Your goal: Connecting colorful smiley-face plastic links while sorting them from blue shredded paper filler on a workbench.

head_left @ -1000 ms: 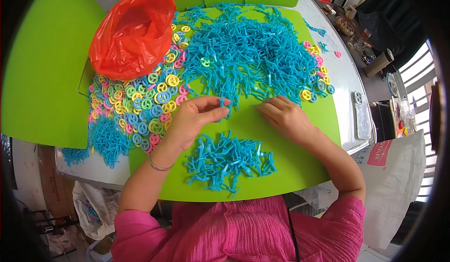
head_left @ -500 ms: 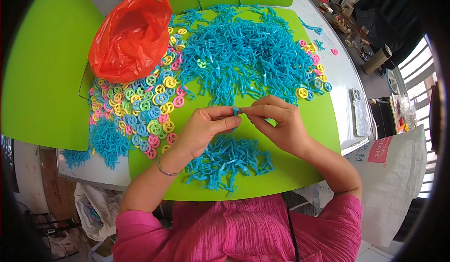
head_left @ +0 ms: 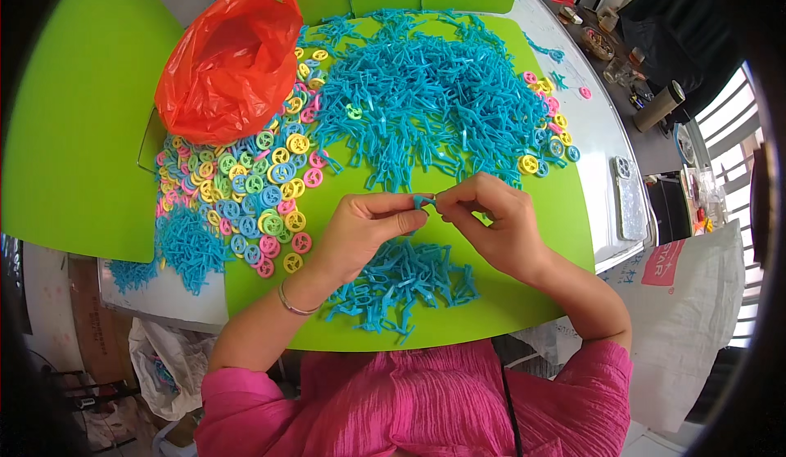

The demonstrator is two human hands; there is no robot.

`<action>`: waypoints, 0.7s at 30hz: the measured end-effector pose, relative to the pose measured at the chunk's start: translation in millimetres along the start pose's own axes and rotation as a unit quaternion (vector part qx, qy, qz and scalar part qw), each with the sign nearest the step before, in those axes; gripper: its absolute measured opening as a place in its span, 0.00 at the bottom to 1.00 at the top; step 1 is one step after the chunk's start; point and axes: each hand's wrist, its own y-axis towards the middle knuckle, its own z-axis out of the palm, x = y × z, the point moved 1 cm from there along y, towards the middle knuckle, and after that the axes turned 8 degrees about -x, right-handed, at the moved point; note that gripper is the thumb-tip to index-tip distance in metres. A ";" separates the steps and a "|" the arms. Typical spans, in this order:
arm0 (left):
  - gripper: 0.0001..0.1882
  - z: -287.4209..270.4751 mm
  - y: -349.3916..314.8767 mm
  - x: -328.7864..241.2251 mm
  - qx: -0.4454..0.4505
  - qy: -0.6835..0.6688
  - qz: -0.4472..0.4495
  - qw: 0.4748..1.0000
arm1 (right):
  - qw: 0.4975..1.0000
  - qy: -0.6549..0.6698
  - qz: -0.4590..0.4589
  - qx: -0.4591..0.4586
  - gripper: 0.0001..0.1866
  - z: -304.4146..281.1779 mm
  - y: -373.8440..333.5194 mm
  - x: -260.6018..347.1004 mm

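Over the middle of the table, my left hand [head_left: 360, 226] pinches a small teal plastic piece [head_left: 422, 202] between thumb and fingers. My right hand [head_left: 496, 218] is closed in a pinch right at the piece's right end; what sits between its fingertips is too small to make out. Below both hands lies a small heap of teal pieces [head_left: 401, 283]. A far larger pile of the same slim teal pieces [head_left: 434, 89] spreads beyond my hands. Left of my left hand are many small spoked plastic wheels [head_left: 270, 197] in pink, yellow, blue and green.
A red plastic bag [head_left: 225, 72] stands open on the wheels at the far left. More teal pieces [head_left: 192, 244] lie at the left edge. Several wheels [head_left: 530, 164] rest along the right side of the green tabletop [head_left: 524, 248]. A phone [head_left: 629, 199] lies farther right.
Both hands have shifted slightly right, with the teal piece still in my left fingers. The right fingertips have drawn a little lower, to the piece's end.
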 end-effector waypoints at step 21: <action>0.10 9.2 -11.4 1.7 -0.003 -0.150 -0.076 0.986 | 0.976 -0.098 -0.194 -0.025 0.13 -1.4 -5.6 9.2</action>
